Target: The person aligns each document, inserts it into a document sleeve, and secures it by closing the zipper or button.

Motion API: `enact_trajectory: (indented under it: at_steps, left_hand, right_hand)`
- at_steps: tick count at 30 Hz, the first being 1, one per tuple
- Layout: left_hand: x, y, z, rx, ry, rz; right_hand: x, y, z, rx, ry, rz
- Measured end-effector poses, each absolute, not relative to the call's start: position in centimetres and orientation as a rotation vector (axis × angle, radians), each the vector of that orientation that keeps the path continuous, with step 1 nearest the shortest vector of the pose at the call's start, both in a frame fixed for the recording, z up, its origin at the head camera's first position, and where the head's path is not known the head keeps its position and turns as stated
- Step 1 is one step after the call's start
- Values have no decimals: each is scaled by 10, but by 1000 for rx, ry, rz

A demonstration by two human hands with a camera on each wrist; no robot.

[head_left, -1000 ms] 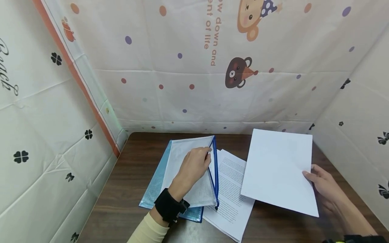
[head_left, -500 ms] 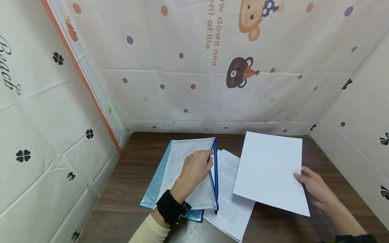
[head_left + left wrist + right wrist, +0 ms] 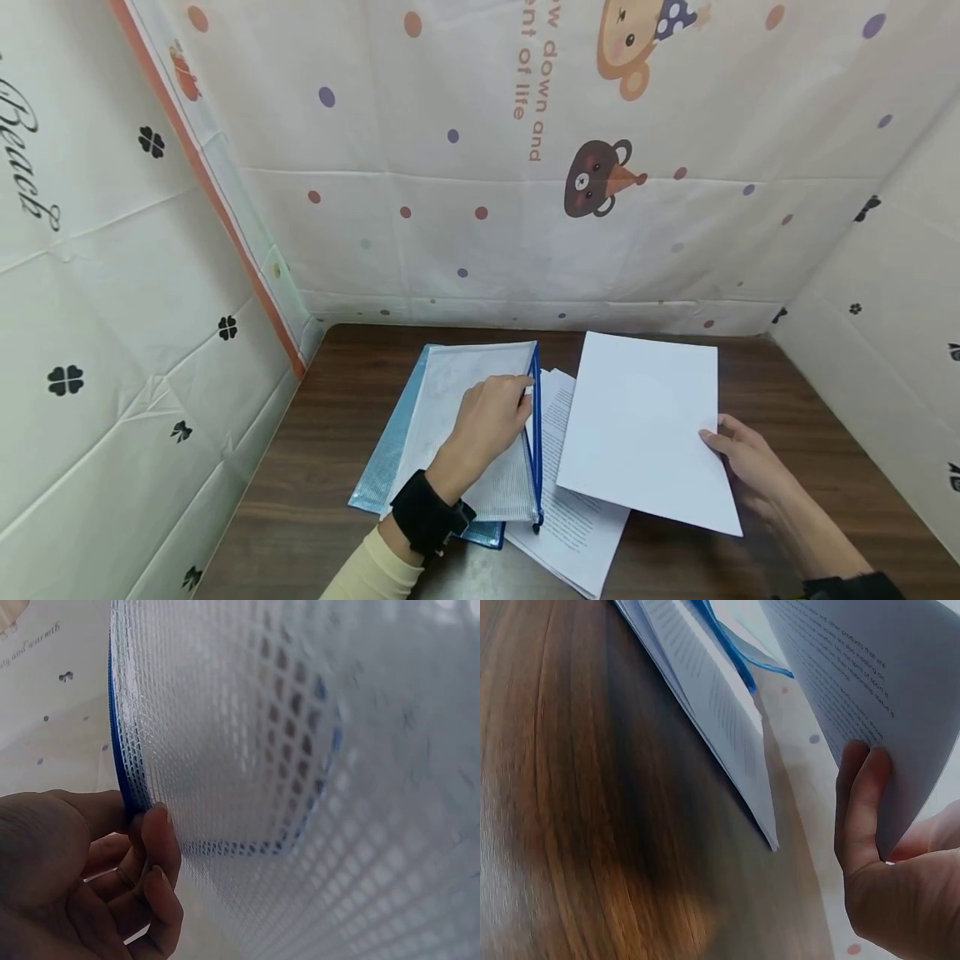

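The dark wooden bench [image 3: 330,467] sat boxed in by printed cloth walls [image 3: 480,217], dotted and marked with bears and clover. On it, left of the middle, lay a white mesh zip pouch [image 3: 465,417] with a blue zipper edge, resting on a blue pouch [image 3: 378,467]. Just beside them to the right was a stack of printed pages [image 3: 577,521], partly covered by the raised sheet.

By the look of it, the step in hand was filing: one pouch mouth held apart while a sheet was brought toward it. The next move would seem to call for the sheet's near edge to be lined up with the gap along the zipper and slid in flat, with the mouth kept lifted so the paper did not catch on the mesh.

The sheet of paper [image 3: 637,429] hung tilted above the stack, its left edge near the zipper but apart from it. The right hand [image 3: 742,462] pinched its right edge, thumb above and fingers [image 3: 859,802] curled beneath, printed text facing down in the right wrist view. The left hand [image 3: 487,412] gripped the upper mesh layer at the zipper edge, its fingers [image 3: 157,847] curled round the blue trim.
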State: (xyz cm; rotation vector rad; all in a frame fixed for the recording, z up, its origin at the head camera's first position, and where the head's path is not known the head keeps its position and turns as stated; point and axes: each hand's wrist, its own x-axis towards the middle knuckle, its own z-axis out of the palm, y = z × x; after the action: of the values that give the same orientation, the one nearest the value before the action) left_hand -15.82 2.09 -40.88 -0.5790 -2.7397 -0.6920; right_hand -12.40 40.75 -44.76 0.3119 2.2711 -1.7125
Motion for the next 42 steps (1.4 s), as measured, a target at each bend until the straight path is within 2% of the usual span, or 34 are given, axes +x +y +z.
enact_trajectory:
  at_steps: [20, 42]
  left_hand:
    - [-157, 24, -411, -640, -2730, -688]
    - [-156, 25, -415, -647, -2696, -714]
  right_hand:
    - [-129, 367, -446, 213, 2240, -1767]
    - [-126, 360, -455, 72, 2160, -1779]
